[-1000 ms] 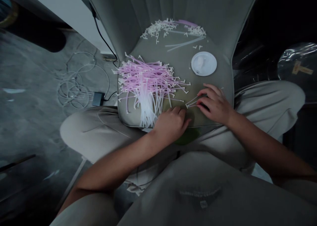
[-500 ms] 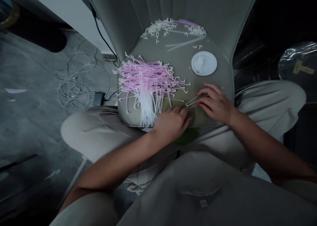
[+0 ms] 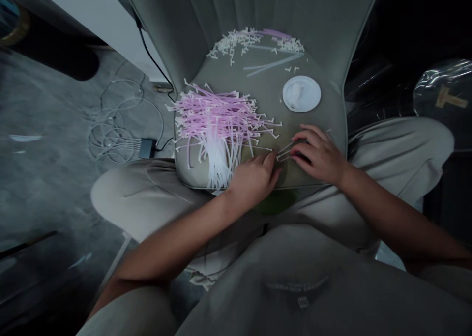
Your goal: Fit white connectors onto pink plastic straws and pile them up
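Observation:
My right hand (image 3: pixel 320 155) pinches a few thin pale tubes (image 3: pixel 283 154) whose ends point left. Close to those ends, my left hand (image 3: pixel 254 175) rests low over the seat's front part with its fingers bent together. Whatever lies between its fingertips is hidden. Left of it is a heap of purple tubes (image 3: pixel 217 112) tipped with small white pieces. A bundle of white tubes (image 3: pixel 218 161) hangs over the heap's near side, beside my left wrist.
A round white dish (image 3: pixel 301 94) holds something pale. Small white connector-like pieces (image 3: pixel 238 40) and loose clear tubes (image 3: pixel 273 65) lie toward the chair's back (image 3: pixel 258 7). On the floor at left, coiled cables (image 3: pixel 114 125) run to a dark box (image 3: pixel 147 148).
The whole view has shifted very slightly. Both hands stay nearly in place, with the tube ends still beside my left fingertips.

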A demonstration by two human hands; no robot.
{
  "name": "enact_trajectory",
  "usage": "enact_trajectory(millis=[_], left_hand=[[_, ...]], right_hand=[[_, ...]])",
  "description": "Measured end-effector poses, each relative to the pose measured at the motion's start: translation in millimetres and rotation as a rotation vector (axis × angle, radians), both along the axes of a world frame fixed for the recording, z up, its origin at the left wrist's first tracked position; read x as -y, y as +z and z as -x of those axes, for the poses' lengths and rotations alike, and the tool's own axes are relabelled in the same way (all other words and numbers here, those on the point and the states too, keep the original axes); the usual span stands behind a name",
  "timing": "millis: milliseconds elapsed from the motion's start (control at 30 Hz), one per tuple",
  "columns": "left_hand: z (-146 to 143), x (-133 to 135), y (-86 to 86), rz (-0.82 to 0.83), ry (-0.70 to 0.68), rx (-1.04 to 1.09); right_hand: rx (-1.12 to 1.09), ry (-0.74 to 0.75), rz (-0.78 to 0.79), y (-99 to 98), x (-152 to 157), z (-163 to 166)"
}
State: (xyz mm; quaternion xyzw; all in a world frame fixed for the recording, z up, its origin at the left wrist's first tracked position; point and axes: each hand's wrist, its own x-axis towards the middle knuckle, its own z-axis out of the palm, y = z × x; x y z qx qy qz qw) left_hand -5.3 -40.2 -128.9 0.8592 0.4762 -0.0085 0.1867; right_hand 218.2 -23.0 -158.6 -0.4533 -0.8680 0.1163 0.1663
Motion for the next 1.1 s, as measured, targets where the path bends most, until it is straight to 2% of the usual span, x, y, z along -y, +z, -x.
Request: enact_trajectory(millis=[133,333,500,767,933,1100], left_hand=[[-0.6,-2.4,-6.7,-0.026,0.024,0.012],[-4.1,-6.5,-10.7,-0.075,-0.024,0.051],[-11.6,-8.7,-16.3,-0.088,-0.101,0.036],[-25.3,-13.4,-21.4,-0.134,-0.083,-0.002],[-14.0,-10.8,-9.6,-0.156,-0.104,0.15],[6.6,-7.9,4.3,-0.147,-0.117,0.347]], right_hand=[[-0.132,-0.042,-0.013,1.0,-5.7,-5.4],[-0.308,-0.247,-0.102,5.6,-11.9,-19.9],[-0.292,-0.321,-0.09,7.1,-9.9,-19.0],[-0.3,-0.361,-0.044,6.2,-9.3,-19.4],[-0.332,-0.312,-0.012,12.4,-7.7,-18.4],[-0.393,-0.049,0.183,21.3,1.1,-8.0]])
